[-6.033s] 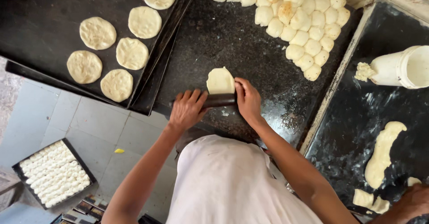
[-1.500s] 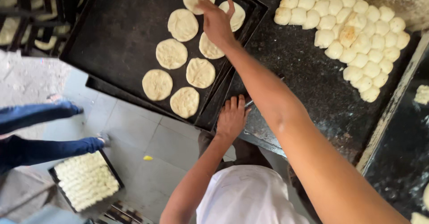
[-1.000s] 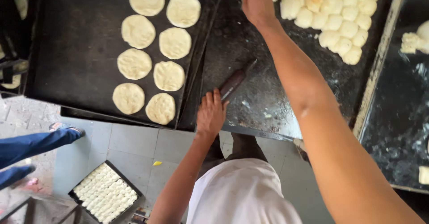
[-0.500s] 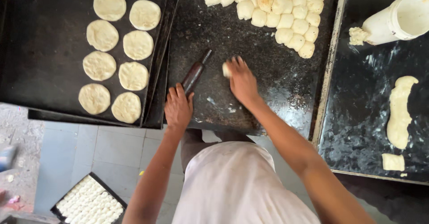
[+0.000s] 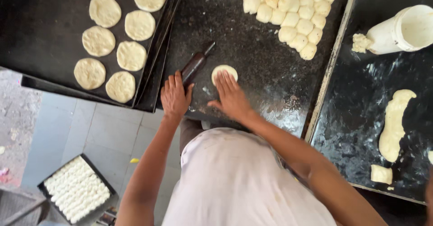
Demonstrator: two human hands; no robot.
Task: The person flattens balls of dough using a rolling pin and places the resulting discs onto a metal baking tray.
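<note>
My right hand (image 5: 231, 96) lies flat with fingers together, pressing a small round piece of dough (image 5: 224, 71) onto the dark stone counter (image 5: 252, 41). My left hand (image 5: 175, 96) rests on the near end of a dark rolling pin (image 5: 195, 65), which lies tilted on the counter just left of the dough. A cluster of several pale dough balls (image 5: 288, 14) sits at the far side of the counter. To the left, a black tray (image 5: 40, 41) holds several flattened dough rounds (image 5: 131, 55).
A second dark tray (image 5: 361, 118) on the right carries a white tub on its side (image 5: 401, 30), a long strip of dough (image 5: 394, 122) and a small cut piece (image 5: 381, 174). On the tiled floor below left stands a tray of white dough pieces (image 5: 76, 189).
My right hand laid a flattened round on the left tray, reached to the dough balls, brought one to the counter and now presses it flat. My left hand stayed by the rolling pin.
</note>
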